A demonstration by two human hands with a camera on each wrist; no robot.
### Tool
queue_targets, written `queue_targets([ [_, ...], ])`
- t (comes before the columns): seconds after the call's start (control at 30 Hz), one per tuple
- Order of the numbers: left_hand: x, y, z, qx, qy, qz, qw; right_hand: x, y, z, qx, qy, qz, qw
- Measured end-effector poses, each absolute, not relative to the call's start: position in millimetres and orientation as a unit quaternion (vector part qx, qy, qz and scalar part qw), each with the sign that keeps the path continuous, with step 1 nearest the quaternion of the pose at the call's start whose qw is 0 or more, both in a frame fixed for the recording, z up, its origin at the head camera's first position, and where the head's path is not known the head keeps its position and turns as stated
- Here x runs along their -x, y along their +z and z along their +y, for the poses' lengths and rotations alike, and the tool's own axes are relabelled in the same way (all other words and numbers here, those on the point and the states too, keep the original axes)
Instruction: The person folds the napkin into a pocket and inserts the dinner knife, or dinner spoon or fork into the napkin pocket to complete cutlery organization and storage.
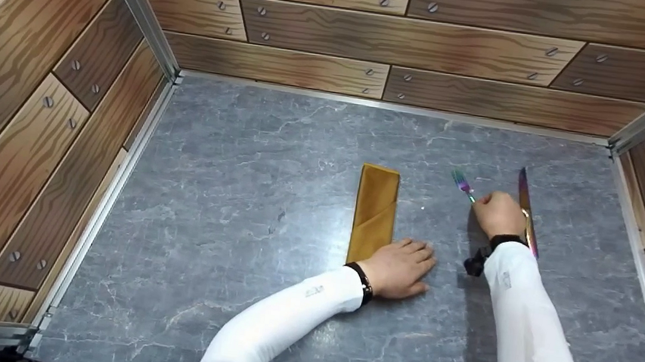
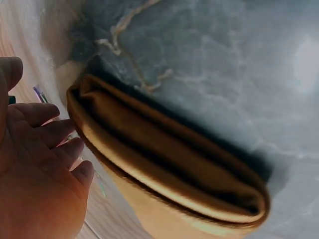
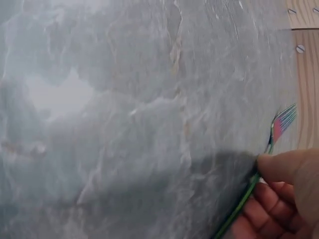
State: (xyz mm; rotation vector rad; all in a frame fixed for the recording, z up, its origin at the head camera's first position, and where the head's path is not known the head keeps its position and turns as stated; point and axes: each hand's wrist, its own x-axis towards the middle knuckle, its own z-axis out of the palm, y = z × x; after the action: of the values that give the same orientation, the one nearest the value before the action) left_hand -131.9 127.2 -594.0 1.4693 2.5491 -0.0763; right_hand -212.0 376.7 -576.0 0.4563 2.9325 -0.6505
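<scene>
A folded mustard-brown cloth napkin [image 1: 375,210] lies lengthwise on the grey marbled surface, its layered folded end [image 2: 172,159] facing the left wrist camera. My left hand [image 1: 400,268] is over the napkin's near right corner, fingers extended and loosely spread; whether it touches the cloth I cannot tell. To the right, my right hand [image 1: 499,214] pinches a rainbow-coloured metal fork [image 3: 283,122] between thumb and fingers, tines pointing away from me. A matching knife [image 1: 524,193] lies just right of that hand, partly hidden by the hand and wrist.
Wood-plank-patterned walls [image 1: 412,43] with metal edge rails [image 1: 390,105] enclose the surface at the back, left and right. A black camera mount [image 1: 476,262] sticks out from the right wrist. Dark cables show at the bottom left corner.
</scene>
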Motion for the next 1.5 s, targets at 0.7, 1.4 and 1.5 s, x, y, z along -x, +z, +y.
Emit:
queue_targets([
  [0.7,150.8,-581.6,115.7,-0.332,0.382,0.837,0.206,206.7,-570.2,349.3,-0.128,-0.461,0.869,0.123],
  [1.4,149.5,-578.2,73.3,-0.094,0.66,0.699,0.259,202.4,-543.7,261.9,-0.129,-0.75,0.629,0.159],
  [1.5,145.3,-576.5,65.0,-0.087,0.655,0.706,0.257,202.8,-544.7,253.7,-0.134,-0.752,0.626,0.161],
])
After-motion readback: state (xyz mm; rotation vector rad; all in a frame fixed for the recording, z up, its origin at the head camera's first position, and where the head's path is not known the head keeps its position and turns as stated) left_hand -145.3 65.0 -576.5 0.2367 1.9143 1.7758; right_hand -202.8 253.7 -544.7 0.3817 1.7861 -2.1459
